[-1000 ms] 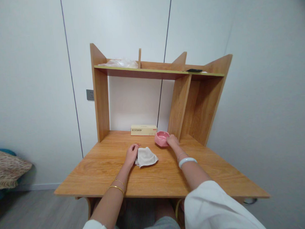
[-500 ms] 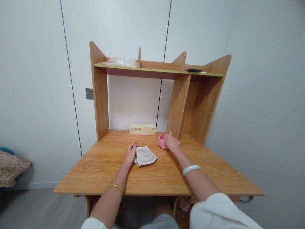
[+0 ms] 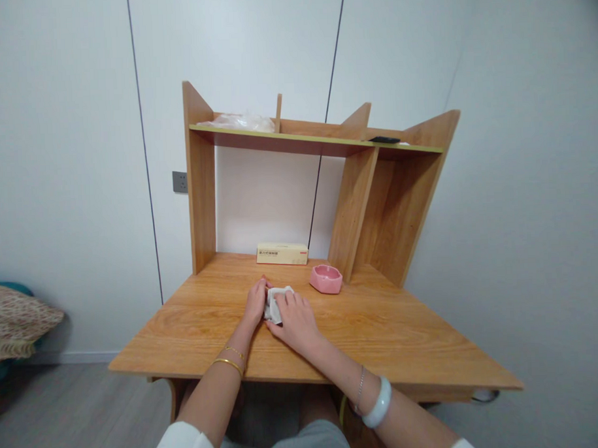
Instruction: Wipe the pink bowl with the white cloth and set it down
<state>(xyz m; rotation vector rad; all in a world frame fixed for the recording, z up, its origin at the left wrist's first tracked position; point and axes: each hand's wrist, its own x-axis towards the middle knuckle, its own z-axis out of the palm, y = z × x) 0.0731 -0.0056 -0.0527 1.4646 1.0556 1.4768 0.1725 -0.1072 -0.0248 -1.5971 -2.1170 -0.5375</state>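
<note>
A small light grey cloth (image 3: 272,310) lies bunched on the wooden desk, between my two hands. My left hand (image 3: 255,301) rests at the cloth's left edge with its fingers curled in; whatever they hold is hidden. From the right, my right hand (image 3: 298,321) is closed over the cloth, with fingers on top and thumb at the near side, covering much of it. A pink ashtray-like bowl (image 3: 325,282) stands on the desk beyond my right hand, apart from it.
A long cream box (image 3: 282,254) stands at the back of the wooden desk (image 3: 194,325). A shelf unit (image 3: 357,209) rises behind, bearing a clear plastic bag (image 3: 239,123) and a flat black object (image 3: 384,140). At far left is a patterned cushion or cloth (image 3: 20,318).
My right hand has come away from the pink bowl and moved left and nearer, onto the cloth, which is now more bunched. My left hand has stayed in place.
</note>
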